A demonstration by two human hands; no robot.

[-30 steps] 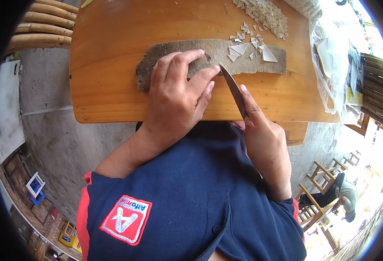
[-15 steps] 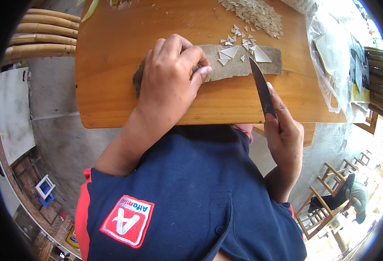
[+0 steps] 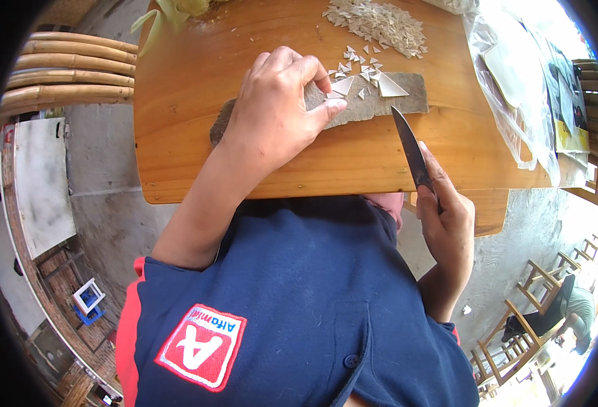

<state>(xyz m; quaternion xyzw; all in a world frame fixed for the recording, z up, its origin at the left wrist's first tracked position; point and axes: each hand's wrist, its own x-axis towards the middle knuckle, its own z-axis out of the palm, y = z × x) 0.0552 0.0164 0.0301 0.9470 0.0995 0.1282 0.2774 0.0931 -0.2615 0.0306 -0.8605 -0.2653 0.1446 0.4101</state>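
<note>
Head view: the left hand [image 3: 275,108] lies flat, fingers spread, pressing the grey strip [image 3: 380,102] onto the wooden counter [image 3: 197,74]. The right hand [image 3: 448,224], its grip closed around the knife [image 3: 411,149], hovers just right of the strip, apart from it.

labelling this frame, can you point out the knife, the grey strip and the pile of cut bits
knife [image 3: 408,145]: head view, middle of the blade
grey strip [image 3: 407,102]: head view, bare right end
pile of cut bits [image 3: 380,24]: head view, centre of the heap

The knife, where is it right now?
In the head view, the knife is in the right hand, right of centre, its tip just below the grey strip on the wooden table.
</note>
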